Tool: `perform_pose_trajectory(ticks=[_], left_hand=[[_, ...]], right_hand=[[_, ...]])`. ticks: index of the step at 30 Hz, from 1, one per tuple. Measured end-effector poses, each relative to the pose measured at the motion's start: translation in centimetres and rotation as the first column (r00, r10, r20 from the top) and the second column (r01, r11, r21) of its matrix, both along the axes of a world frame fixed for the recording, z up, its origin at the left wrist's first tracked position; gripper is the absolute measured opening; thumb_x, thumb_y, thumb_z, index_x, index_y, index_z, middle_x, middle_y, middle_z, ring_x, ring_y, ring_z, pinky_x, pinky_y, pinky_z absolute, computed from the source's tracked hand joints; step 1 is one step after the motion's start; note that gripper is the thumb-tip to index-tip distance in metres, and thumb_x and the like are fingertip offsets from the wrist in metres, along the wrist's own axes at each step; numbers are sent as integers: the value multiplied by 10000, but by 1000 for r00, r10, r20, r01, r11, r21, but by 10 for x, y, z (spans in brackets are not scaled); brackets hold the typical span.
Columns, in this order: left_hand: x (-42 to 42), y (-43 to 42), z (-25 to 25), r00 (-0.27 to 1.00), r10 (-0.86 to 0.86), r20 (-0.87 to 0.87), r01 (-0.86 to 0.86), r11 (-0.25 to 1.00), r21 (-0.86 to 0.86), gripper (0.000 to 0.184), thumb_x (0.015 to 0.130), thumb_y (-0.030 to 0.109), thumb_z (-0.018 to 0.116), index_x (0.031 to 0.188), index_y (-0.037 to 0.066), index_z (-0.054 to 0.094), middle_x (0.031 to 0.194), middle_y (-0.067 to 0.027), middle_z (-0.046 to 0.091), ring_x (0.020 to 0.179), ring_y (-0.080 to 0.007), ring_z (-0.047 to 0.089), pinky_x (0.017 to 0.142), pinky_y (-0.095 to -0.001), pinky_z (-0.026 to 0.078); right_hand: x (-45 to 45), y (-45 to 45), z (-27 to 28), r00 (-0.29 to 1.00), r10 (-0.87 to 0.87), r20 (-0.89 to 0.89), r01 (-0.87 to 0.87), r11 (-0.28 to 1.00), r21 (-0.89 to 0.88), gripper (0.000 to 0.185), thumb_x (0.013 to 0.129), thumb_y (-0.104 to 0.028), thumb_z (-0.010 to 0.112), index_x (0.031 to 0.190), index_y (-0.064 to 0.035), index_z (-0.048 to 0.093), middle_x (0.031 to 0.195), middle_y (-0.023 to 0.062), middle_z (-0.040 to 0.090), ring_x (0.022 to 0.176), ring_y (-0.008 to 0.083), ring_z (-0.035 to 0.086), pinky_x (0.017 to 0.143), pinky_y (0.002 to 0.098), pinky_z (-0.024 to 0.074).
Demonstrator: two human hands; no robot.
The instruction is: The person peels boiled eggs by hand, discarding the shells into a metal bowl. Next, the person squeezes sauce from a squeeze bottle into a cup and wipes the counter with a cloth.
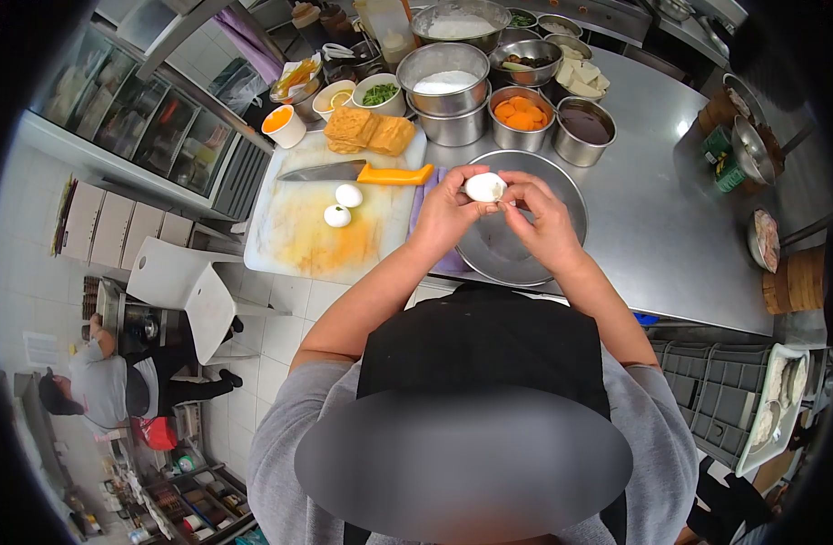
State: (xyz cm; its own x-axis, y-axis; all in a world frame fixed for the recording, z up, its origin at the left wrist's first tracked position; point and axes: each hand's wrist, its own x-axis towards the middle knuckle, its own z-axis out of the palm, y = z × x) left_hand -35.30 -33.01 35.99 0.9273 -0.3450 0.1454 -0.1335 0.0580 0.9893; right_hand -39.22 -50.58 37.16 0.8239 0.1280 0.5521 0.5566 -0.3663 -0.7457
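A white egg is held up over a wide metal bowl, with a greyish-brown patch on its right side. My left hand is closed around the egg's left side. The fingers of my right hand are bent and pinched against its right side, by the patch. To the left, two more white eggs, an upper egg and a lower egg, lie on a stained white cutting board. Above them on the board rests a knife with a yellow handle.
Golden-brown blocks sit at the board's far end. Behind the bowl stand metal pots, including one with orange pieces and one with dark liquid. A white chair and another person are at left; a grey crate is at right.
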Motion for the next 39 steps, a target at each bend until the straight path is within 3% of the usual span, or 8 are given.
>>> perform_pose_trajectory(ticks=[6,10,11,13,26,31,37,39], left_hand=[[3,11,0,980,-97,-175,72,987,-146,505,829,-32,680,1277,26,455,1137,-110,604,989,-196,641,848,-282,539],[-2,10,2,960,-159,-232,104,967,-232,469,844,-9,676,1266,25,473,1143,-103,604,1003,-206,636,844,-279,538],[-3,9,2,959,-161,-233,105,967,-233,469,844,-9,676,1266,25,473,1143,-103,604,1003,-206,636,844,-279,538],[-7,7,5,966,-143,-216,102,976,-191,462,843,-6,681,1259,25,483,1160,-94,595,995,-190,631,840,-272,537],[-14,0,-2,995,1,-100,6,998,67,429,812,-24,713,1174,32,490,1118,-91,587,932,-140,630,805,-260,555],[-15,7,4,934,-194,-298,114,957,-266,405,866,-10,652,1229,42,480,1160,-113,593,969,-205,652,791,-291,569],[-13,14,4,892,-311,-327,199,922,-333,454,903,19,609,1325,69,448,1160,-94,610,1000,-198,642,819,-286,543],[-13,15,2,897,-319,-306,226,926,-303,457,903,25,614,1327,65,448,1155,-88,610,986,-182,639,812,-272,530]], right_hand=[[-10,-15,9,999,-13,-46,3,979,-206,119,827,-70,651,919,-25,592,988,119,638,893,308,641,780,364,513],[-4,-17,2,995,-58,-84,42,982,-184,134,835,-96,660,924,-23,592,922,120,637,848,288,645,741,352,519],[-3,-13,2,980,-81,-184,74,996,-45,142,844,-109,659,930,-18,593,906,124,635,831,280,648,727,347,522],[-4,-5,7,955,-89,-282,119,989,92,152,852,-122,659,937,-14,594,890,128,634,813,271,651,712,343,525],[-3,5,6,969,-217,-116,196,966,-170,171,904,-155,594,986,-14,647,870,203,671,777,369,657,658,413,522],[2,0,-2,970,-222,-103,211,971,-109,150,903,-110,571,989,-19,654,879,191,676,786,362,662,672,411,526],[7,-15,-2,986,-163,-18,159,978,-133,139,883,-67,574,982,-26,664,895,149,679,864,302,668,745,375,525],[3,-13,10,960,-127,-251,126,992,-17,138,869,-73,599,982,-39,670,910,124,677,914,291,650,778,359,513]])
